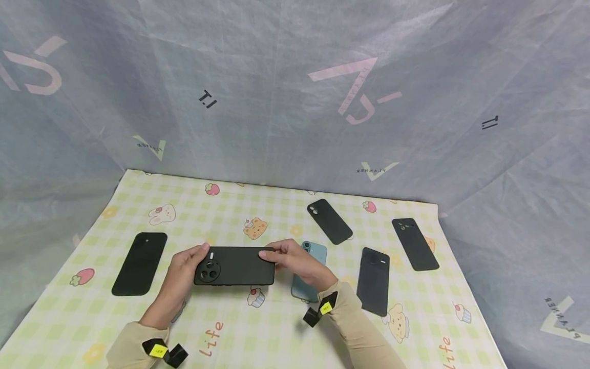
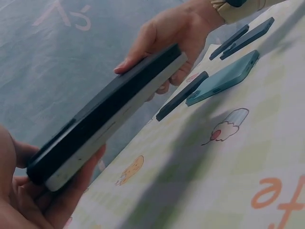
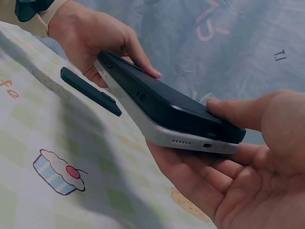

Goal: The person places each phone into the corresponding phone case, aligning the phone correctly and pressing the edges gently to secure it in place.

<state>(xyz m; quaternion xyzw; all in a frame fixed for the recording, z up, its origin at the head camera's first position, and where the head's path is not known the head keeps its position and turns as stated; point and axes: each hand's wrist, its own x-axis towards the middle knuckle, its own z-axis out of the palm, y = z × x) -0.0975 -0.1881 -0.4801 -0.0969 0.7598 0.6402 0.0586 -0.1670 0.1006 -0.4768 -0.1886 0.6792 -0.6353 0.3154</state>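
Observation:
Both hands hold a black phone case [image 1: 244,267] lengthwise above the table, with its ring of camera holes toward the left hand [image 1: 183,266]. Under the case lies a phone with a pale silver side [image 3: 155,133]; its port and speaker holes show below the case's edge in the right wrist view. In the left wrist view the pale edge [image 2: 112,126] runs exposed along the dark case. The left hand grips the camera end, thumb on top. At the other end the right hand [image 1: 301,262] pinches the pair, thumb on the case and fingers beneath.
A teal phone [image 1: 319,251] lies partly behind the right forearm. Right of it are a dark phone [image 1: 373,284] and a black case [image 1: 415,246]; another black case [image 1: 330,221] lies farther back. At left rests a flat black phone-shaped piece [image 1: 140,264]. A grey curtain [image 1: 276,128] hangs behind.

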